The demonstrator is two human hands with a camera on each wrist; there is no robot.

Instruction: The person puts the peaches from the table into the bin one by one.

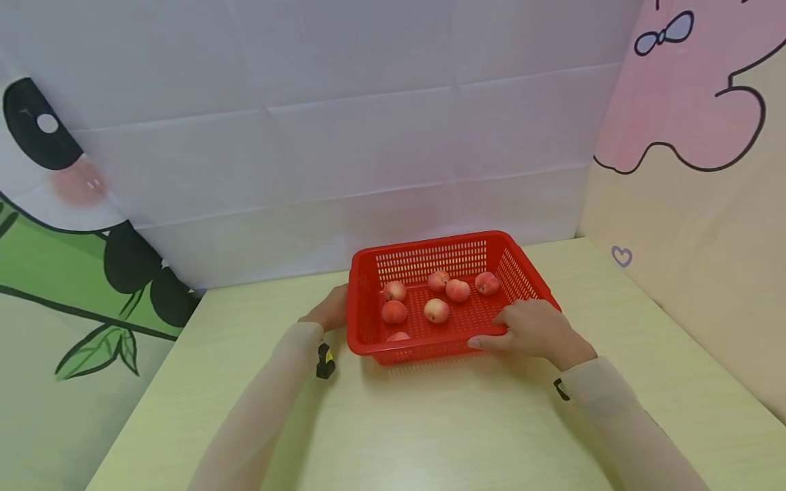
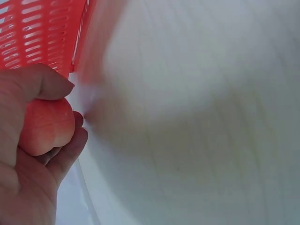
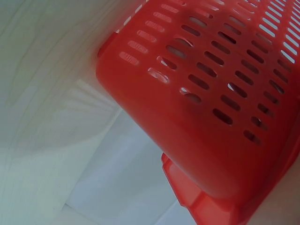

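A red plastic basket [image 1: 424, 346] with slotted walls stands near the back of the table, with several small pink-yellow peaches [image 1: 437, 311] spread over its floor. My right hand [image 1: 535, 330] grips the basket's near right rim, thumb outside and fingers reaching over the edge. In the right wrist view the slotted basket wall [image 3: 154, 122] fills much of the picture and hides most of the hand. Just outside the basket's left side is my left hand [image 1: 332, 311]. The left wrist view shows it holding a peach [image 2: 47, 124] between thumb and curled fingers, below the basket wall.
The pale wood-grain table [image 1: 393, 429] extends in front of the basket and to both sides. A creased white cloth wall [image 1: 344, 150] rises close behind it. Printed cartoon panels flank the table, one with a pink shape [image 1: 675, 109] on the right.
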